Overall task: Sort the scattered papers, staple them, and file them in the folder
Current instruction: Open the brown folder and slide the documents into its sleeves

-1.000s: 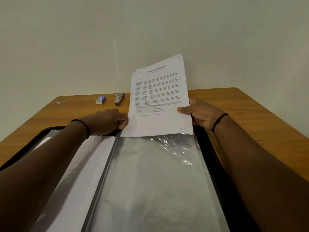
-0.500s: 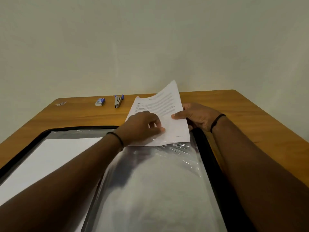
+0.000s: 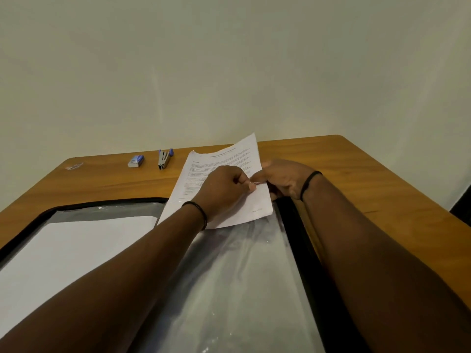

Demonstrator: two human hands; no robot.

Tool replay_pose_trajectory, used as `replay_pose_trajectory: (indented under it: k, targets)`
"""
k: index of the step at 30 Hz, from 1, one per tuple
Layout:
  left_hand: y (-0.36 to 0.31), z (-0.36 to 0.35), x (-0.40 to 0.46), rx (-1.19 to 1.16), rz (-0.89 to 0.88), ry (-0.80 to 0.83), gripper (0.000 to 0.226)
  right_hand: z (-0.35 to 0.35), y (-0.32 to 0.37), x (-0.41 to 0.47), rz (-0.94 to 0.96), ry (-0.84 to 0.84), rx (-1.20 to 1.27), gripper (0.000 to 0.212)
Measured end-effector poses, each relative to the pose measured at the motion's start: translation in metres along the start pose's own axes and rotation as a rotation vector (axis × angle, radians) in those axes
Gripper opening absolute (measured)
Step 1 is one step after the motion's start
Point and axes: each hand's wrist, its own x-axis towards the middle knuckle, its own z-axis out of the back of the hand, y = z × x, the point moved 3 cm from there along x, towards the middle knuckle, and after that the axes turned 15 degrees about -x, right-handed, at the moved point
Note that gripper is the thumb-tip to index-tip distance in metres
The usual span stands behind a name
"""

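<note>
I see two hands, both on one printed paper set (image 3: 204, 171). My left hand (image 3: 224, 192) lies on top of the sheet with its fingers curled, thumb and forefinger pinching at the sheet's right side. My right hand (image 3: 283, 179) grips the same paper at its right edge, thumb on top and fingers curled beneath. Each wrist wears one dark band, two in all.

The paper set rests tilted, its near edge over the far end of the one open black folder (image 3: 305, 240), its far edge raised above the table (image 3: 369, 179). I cannot tell how many sheets it holds. The folder's right half shows one clear plastic sleeve (image 3: 242, 281), wrinkled near the paper; the paper's near edge sits at that sleeve's far opening, though I cannot tell whether it is inside. The folder's left half holds one white sheet (image 3: 63, 250) under plastic.

Beyond the folder's left half, on the table's far edge, stand one stapler (image 3: 164, 159), one small staple box (image 3: 135, 161) to its left, and one small clear scrap (image 3: 74, 166) further left.
</note>
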Motion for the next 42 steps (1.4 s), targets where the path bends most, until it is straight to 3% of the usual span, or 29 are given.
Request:
replay_pose_trajectory:
  k: [3,7,9,14,16,18,20,24,27,31,33,35,36,38,39,42]
  targets:
    - [0.0,-0.005,0.0,0.028,-0.014,0.036,0.019,0.007,-0.006,-0.004,-0.046,0.012,0.087,0.026]
    - [0.002,-0.007,-0.004,0.045,-0.032,0.062,0.018,0.003,-0.006,0.004,-0.046,-0.326,0.12,0.014]
    - [0.002,-0.006,-0.006,0.039,-0.032,0.061,0.018,0.005,-0.006,0.006,-0.039,-0.405,0.045,0.006]
    - [-0.002,-0.003,-0.006,0.055,-0.075,0.083,0.019,0.022,-0.01,-0.016,-0.138,0.066,-0.063,0.009]
    - [0.001,0.01,-0.004,0.157,-0.12,0.029,0.022,0.024,-0.013,-0.015,-0.115,0.147,-0.009,0.018]
    - [0.015,0.04,0.002,0.258,-0.114,-0.158,0.016,0.021,-0.014,-0.01,-0.082,0.098,0.027,0.024]
    - [0.038,0.078,0.008,0.358,0.022,-0.329,0.019,0.018,-0.014,-0.004,-0.046,-0.076,0.019,0.024]
    - [0.075,0.115,0.001,0.383,0.371,-0.346,0.032,0.011,-0.017,0.006,-0.003,-0.324,-0.054,0.017]
    - [0.081,0.124,-0.001,0.265,0.423,-0.325,0.035,0.014,-0.017,0.005,-0.011,-0.288,-0.037,0.015]
    - [0.078,0.121,0.0,-0.048,0.439,-0.273,0.029,0.026,-0.026,-0.007,-0.031,-0.037,-0.045,0.016]
    - [0.077,0.119,0.001,-0.046,0.431,-0.274,0.025,0.029,-0.027,-0.008,-0.041,0.017,-0.044,0.022]
    - [0.079,0.117,0.006,-0.001,0.396,-0.26,0.017,0.027,-0.021,-0.007,-0.057,-0.079,-0.139,0.019]
    - [0.079,0.117,0.008,0.008,0.384,-0.252,0.015,0.026,-0.017,-0.005,-0.048,-0.215,-0.276,0.019]
    - [0.077,0.114,0.011,0.054,0.36,-0.233,0.034,0.023,0.0,-0.009,0.102,-0.521,-0.553,0.021]
    - [0.076,0.113,0.015,0.095,0.322,-0.213,0.047,0.018,0.012,-0.012,0.215,-0.522,-0.607,0.021]
    - [0.071,0.102,0.03,0.146,0.234,-0.122,0.06,-0.013,0.034,-0.021,0.288,-0.111,-0.779,0.028]
